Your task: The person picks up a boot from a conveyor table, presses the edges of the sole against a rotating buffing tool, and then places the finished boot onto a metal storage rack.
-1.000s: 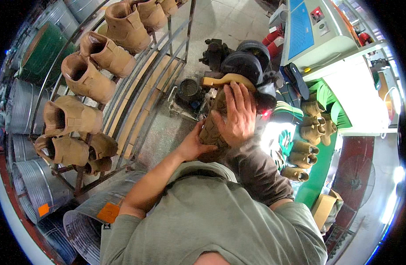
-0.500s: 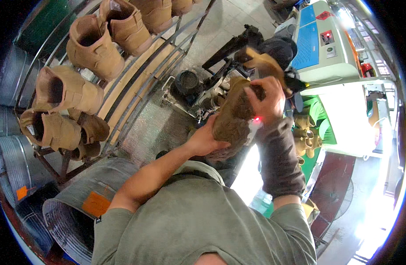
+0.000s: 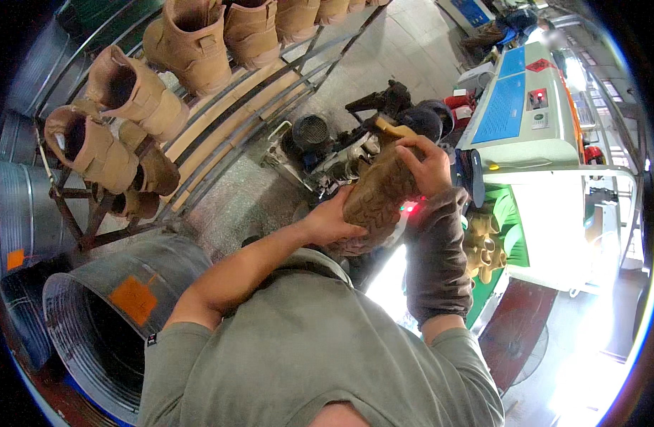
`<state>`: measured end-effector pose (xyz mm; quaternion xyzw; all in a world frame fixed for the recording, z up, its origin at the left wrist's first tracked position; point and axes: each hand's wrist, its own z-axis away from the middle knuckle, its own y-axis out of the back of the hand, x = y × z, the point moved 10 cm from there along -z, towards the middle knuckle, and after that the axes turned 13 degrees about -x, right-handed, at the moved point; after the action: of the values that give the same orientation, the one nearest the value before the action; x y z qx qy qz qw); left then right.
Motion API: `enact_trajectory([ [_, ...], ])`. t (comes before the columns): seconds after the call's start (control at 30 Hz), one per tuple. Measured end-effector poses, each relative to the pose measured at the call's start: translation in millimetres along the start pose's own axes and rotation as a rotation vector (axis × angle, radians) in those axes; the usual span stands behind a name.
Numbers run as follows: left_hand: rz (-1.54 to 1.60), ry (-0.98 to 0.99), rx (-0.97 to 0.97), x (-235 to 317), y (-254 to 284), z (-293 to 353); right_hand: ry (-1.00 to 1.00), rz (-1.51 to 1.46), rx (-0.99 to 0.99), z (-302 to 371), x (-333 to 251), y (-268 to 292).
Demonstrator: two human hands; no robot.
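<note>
A tan boot (image 3: 379, 191) with a brown, deeply lugged sole is held in front of my chest, the tread turned up toward me. My left hand (image 3: 332, 219) clasps its near left side, thumb across the tread. At the far right, my right hand (image 3: 428, 169) has its fingers bent over the sole's edge; a dark sleeve covers that forearm. A tan strip (image 3: 394, 129) sticks out past the boot's far end. Most of the upper is hidden under the sole. Just beyond stands a machine (image 3: 355, 158) with dark and metal parts.
At the left, a metal rack (image 3: 266, 107) carries several tan boots (image 3: 192, 53). A large metal drum (image 3: 167, 267) lies near my left elbow. To the right are a pale machine with blue panels (image 3: 508, 96) and several tan shoe parts (image 3: 485, 245) on a green surface.
My view has shifted, so the rack sits higher. The tan strip, blurred and swung out to the right before, is now close to the boot's far end. Both hands remain on the boot.
</note>
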<state>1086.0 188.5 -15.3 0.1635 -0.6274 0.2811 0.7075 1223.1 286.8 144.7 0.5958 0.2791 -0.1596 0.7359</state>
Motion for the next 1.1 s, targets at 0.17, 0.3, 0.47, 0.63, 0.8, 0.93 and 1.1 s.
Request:
enact_trajectory([
  [0.17,0.093,-0.141,-0.056,-12.5,-1.2,-0.8,0.056,0.032,0.069,14.4,-28.5,-6.6],
  [0.3,0.134,-0.170,-0.109,-18.1,-3.3,5.6,0.116,0.133,0.184,37.2,-48.7,-12.4],
  [0.47,0.076,-0.161,-0.136,-23.7,-9.5,17.6,0.097,0.148,0.271,59.1,-60.1,-16.9],
  [0.63,-0.197,-0.126,-0.224,-24.7,-4.3,49.1,-0.012,0.086,0.402,117.4,-55.5,-31.2],
  [0.8,-1.018,-0.123,-0.306,-80.8,-8.6,68.7,-0.209,-0.910,0.442,209.3,39.2,-126.6],
  [0.93,-1.145,-0.306,-0.371,-83.2,-42.4,52.6,-0.620,-0.949,0.020,248.4,93.9,-172.5],
  [1.1,-1.221,-0.398,-0.435,-80.4,-101.7,2.6,-0.664,-1.342,0.538,345.5,154.2,-201.4],
])
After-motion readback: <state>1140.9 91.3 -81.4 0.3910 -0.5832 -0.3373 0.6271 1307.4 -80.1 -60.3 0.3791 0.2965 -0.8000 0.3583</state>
